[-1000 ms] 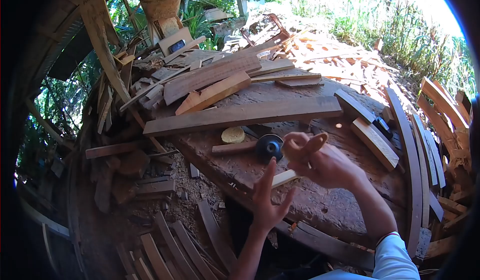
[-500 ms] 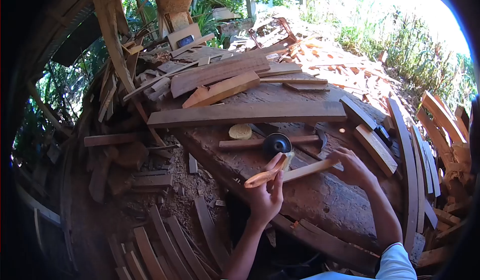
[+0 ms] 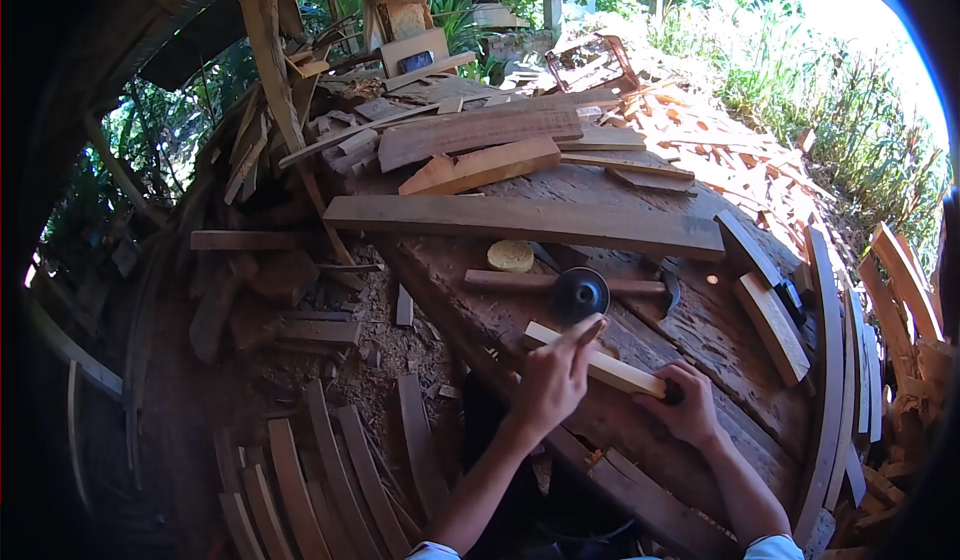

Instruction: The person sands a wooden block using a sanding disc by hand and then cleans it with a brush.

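Observation:
My right hand [image 3: 685,400] is closed around one end of a pale wooden strip [image 3: 625,372], which slants across the bench in front of me. My left hand [image 3: 552,385] is closed on a paintbrush, mostly hidden by the fingers now, with its wooden handle showing in the earlier view. That hand sits over the strip's left part; whether the bristles touch it I cannot tell. Just beyond the left fingertips is a round black dish-like object [image 3: 580,295]. Behind it lies a hammer [image 3: 640,287] with a wooden handle, and a round yellow sponge-like pad [image 3: 510,255] is farther left.
A long plank [image 3: 520,225] crosses the worn wooden bench [image 3: 730,360] behind the hammer. Stacked boards [image 3: 480,135] fill the back. A short block [image 3: 770,330] and long boards [image 3: 825,380] line the right. Several strips [image 3: 295,480] stand at lower left.
The view has shifted, moving the bench contents right and slightly down. My right hand has come lower with the strip, now turned the other way. My left hand has rotated, hiding the brush handle.

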The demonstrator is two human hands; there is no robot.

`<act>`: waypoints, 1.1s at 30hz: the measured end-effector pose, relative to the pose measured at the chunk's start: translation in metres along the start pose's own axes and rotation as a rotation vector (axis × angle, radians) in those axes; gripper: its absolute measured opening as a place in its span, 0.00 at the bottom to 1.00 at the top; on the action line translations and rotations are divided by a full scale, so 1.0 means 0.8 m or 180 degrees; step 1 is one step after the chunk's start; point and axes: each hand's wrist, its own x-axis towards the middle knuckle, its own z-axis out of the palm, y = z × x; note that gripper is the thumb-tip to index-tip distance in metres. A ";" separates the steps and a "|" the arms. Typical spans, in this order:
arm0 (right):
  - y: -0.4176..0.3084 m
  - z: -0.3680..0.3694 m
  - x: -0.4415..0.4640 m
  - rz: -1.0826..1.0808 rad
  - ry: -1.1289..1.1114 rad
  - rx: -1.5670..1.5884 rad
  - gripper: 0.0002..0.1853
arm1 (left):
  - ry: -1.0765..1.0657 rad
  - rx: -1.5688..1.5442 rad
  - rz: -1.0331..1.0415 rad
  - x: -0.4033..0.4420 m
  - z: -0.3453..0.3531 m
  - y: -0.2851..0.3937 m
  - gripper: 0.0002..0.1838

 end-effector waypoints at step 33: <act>0.022 -0.015 0.024 -0.0258 -0.0292 0.0403 0.20 | -0.0600 -0.0449 0.0123 0.011 0.061 0.069 0.18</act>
